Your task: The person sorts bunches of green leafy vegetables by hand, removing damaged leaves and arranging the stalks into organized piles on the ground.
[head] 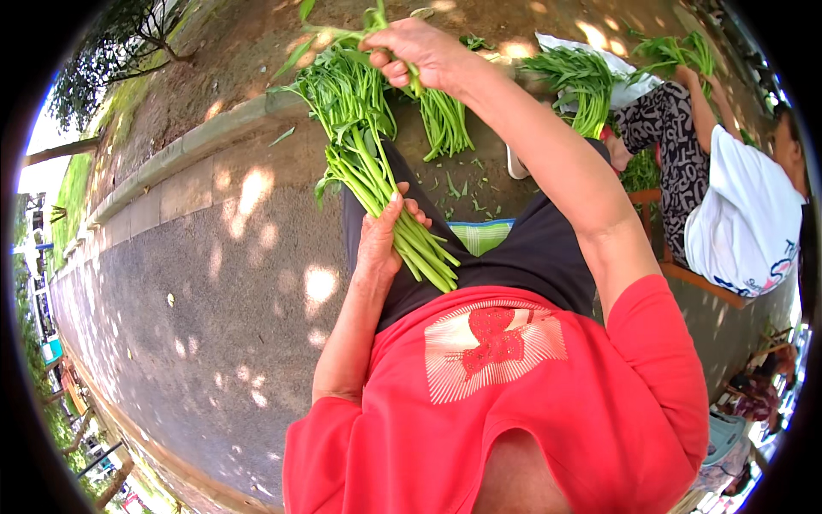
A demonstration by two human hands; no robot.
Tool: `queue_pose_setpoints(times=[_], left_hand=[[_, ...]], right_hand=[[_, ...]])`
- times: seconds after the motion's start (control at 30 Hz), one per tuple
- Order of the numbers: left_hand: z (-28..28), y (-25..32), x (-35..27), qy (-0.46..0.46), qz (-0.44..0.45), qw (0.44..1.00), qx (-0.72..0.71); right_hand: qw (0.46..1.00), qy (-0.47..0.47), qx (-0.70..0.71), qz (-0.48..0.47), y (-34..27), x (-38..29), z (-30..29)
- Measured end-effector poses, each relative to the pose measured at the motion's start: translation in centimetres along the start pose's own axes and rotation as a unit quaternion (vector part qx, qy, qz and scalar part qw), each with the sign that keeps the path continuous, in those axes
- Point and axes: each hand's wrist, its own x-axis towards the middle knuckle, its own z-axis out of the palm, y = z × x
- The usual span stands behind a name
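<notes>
My left hand (388, 234) grips a long bunch of leafy green stems (366, 154) near its cut ends, which lie above my thigh. The leafy end reaches over the stone curb. My right hand (411, 54), raised above those leaves, is closed around a few leafy stems (366, 32). Another bundle of green stems (444, 122) lies beyond my knees, partly hidden by my right arm. Farther right, a larger leafy bundle (587, 90) rests on a white sheet or sack (632, 90).
A co-worker (738, 205) sits at right on a wooden seat (706, 283), holding greens (697, 54). Leaf scraps (457, 191) lie on the ground between my legs. The curb (192, 144) runs along the left, beside the pavement (212, 308).
</notes>
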Motion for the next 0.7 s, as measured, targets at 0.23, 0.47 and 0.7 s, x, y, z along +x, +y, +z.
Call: queue_pose_setpoints(times=[0.23,0.47,0.7], left_hand=[[0.0,0.0,-0.5,-0.003,0.004,0.998,-0.067],[-0.4,-0.1,-0.3,-0.016,0.019,0.998,-0.049],[0.0,0.0,0.1,0.071,0.036,0.997,-0.015]], right_hand=[[0.913,-0.182,-0.358,-0.069,8.0,-1.9,3.0],[0.963,-0.112,-0.226,0.094,11.1,-9.5,0.3],[0.856,-0.042,-0.48,-0.188,14.9,-11.6,0.9]])
